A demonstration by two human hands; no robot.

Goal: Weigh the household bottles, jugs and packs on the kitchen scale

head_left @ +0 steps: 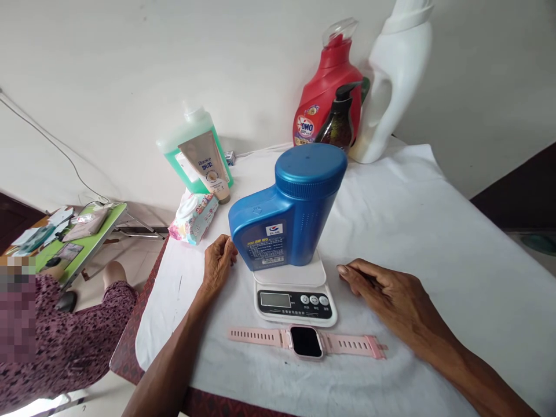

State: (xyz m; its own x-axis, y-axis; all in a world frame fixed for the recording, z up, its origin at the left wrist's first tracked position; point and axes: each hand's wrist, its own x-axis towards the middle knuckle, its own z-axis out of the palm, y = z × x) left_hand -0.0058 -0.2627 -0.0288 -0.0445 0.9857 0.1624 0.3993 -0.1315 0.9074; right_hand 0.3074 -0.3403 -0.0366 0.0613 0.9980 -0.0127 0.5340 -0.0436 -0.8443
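A blue plastic bottle (278, 226) with a wide ribbed lid stands upright on a white kitchen scale (295, 295); the scale's display looks blank. Beside the bottle's lower left corner rests my left hand (219, 262), fingers curled in and nothing visible in them. Whether it touches the bottle I cannot tell. To the right of the scale, my right hand (384, 292) lies on the cloth, its fingers loosely closed around nothing. A pink smartwatch (306, 341) with a dark screen is laid out flat in front of the scale.
Behind stand a red detergent bottle (325, 87), a dark pump bottle (337, 124) and a white jug (395, 75). Back left are a green liquid bottle (174, 156), a beige tube (204, 162) and a wipes pack (194, 217). A seated person (82, 341) is at left.
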